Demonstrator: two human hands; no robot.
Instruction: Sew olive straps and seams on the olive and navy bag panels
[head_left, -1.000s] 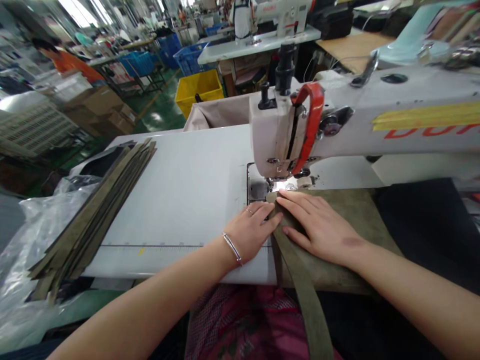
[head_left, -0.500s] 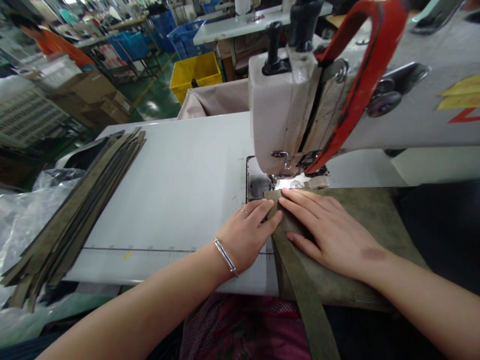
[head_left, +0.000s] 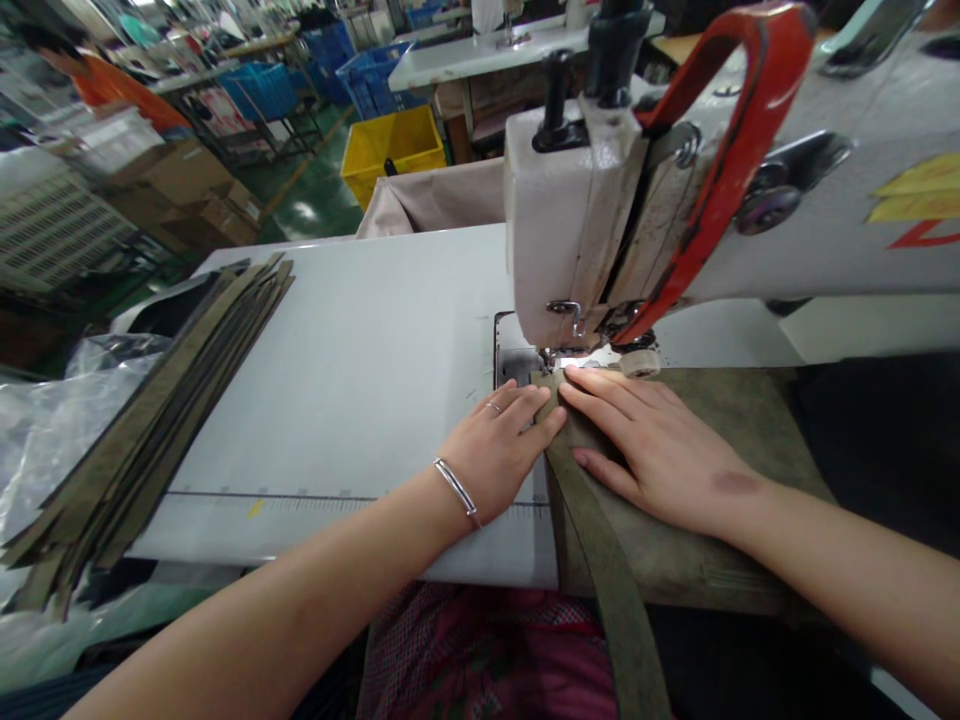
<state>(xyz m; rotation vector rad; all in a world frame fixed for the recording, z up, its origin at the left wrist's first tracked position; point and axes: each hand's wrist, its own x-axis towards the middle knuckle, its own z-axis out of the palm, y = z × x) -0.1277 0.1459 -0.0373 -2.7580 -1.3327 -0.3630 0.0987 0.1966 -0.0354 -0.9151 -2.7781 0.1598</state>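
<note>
A long olive-green fabric strip (head_left: 611,560) lies along the left edge of a larger olive fabric panel (head_left: 735,430), its tail hanging over the table's front edge. My left hand (head_left: 499,450), with a ring and a silver bracelet, grips the strip's upper part between thumb and fingers. Flat on the panel rests my right hand (head_left: 652,450), fingers stretched out and their tips beside the strip. Both sets of fingertips are just in front of the sewing machine's head (head_left: 577,230). The strip's top end reaches the presser foot area (head_left: 551,358); the needle itself is hard to make out.
A stack of similar strips (head_left: 165,410) lies on the left of the white table (head_left: 360,370), beside clear plastic wrap (head_left: 90,400). A ruler scale (head_left: 300,498) runs along the front. Beyond are a yellow crate (head_left: 394,150), cardboard boxes (head_left: 180,190) and a person in orange (head_left: 120,92).
Both hands have moved slightly forward with the strip and panel, toward the machine's needle area. The hanging strip tail has shifted a little.
</note>
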